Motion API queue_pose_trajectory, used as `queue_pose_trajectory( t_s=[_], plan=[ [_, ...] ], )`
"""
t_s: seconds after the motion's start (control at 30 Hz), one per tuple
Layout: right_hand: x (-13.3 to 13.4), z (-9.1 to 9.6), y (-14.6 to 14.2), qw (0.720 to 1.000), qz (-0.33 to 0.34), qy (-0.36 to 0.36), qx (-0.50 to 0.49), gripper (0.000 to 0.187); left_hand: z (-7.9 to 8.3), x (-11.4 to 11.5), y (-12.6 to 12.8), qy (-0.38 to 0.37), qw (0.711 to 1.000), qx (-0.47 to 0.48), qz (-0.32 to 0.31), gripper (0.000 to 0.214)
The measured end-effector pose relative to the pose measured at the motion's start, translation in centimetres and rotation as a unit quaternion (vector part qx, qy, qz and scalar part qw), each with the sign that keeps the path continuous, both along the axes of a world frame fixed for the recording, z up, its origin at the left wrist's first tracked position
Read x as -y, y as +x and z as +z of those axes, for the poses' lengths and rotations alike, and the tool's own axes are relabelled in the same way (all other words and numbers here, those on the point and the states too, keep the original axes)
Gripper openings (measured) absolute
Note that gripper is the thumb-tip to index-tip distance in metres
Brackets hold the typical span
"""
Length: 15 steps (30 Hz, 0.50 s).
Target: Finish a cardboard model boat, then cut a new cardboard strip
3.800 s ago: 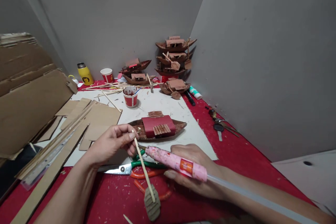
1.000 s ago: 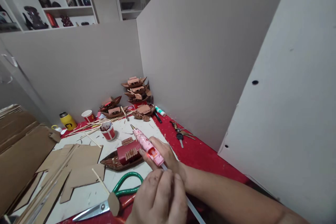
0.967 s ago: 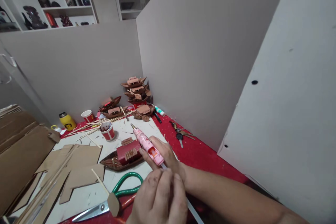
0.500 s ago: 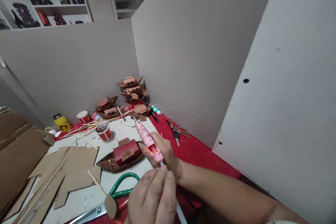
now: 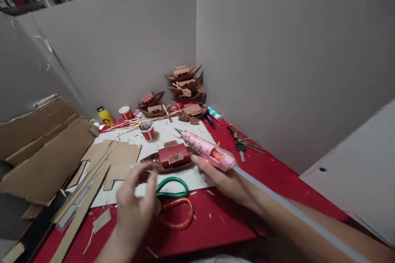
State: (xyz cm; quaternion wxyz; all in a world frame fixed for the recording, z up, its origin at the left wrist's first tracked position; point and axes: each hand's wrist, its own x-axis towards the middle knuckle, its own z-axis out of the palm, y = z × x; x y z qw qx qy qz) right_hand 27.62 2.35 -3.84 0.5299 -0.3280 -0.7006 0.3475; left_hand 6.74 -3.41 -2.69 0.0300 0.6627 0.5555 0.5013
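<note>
My right hand (image 5: 225, 178) is wrapped round a pink glue gun (image 5: 205, 148), its metal tip pointing up and left. A long whitish glue stick (image 5: 277, 201) trails from its back end along my forearm. My left hand (image 5: 135, 203), blurred by motion, hovers over the left part of the scissors with fingers curled but apart; I see nothing in it. Green and orange handles of the scissors (image 5: 175, 215) show beside it, while their blades are hidden. Beyond both hands sits a brown model boat (image 5: 171, 162) with a dark red roof (image 5: 174, 155).
Cardboard pieces (image 5: 123, 152) and long thin strips lie at left. Behind stand a red-white cup of sticks (image 5: 147, 130), a yellow bottle (image 5: 105, 116) and several stacked model boats (image 5: 185, 84). Keys (image 5: 240, 148) lie at right by the grey partition (image 5: 277, 70).
My left hand has let go of the glue stick behind the glue gun and moved left, away from my right hand. The view has turned left and down.
</note>
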Motion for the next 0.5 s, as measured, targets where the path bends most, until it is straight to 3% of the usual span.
queue_pose_trajectory(
  t_s=[0.1, 0.2, 0.33, 0.5],
  plan=[
    [0.7, 0.8, -0.2, 0.995, 0.078, -0.055, -0.006, 0.026, -1.5, -1.7, -6.5, -0.176, 0.975, 0.075, 0.113, 0.027],
    [1.2, 0.9, -0.6, 0.990, 0.117, -0.075, 0.016, 0.024, -3.3, -3.4, -9.7, -0.290, 0.948, -0.001, 0.134, 0.044],
    [1.1, 0.4, -0.8, 0.989, 0.107, -0.074, 0.072, 0.024, -4.8, -4.4, -8.7, -0.339, 0.934, -0.029, 0.113, 0.048],
    [0.8, 0.1, -0.7, 0.988, 0.113, -0.057, 0.094, 0.027, -4.6, -4.7, -7.7, -0.369, 0.924, 0.017, 0.098, 0.037]
  ],
)
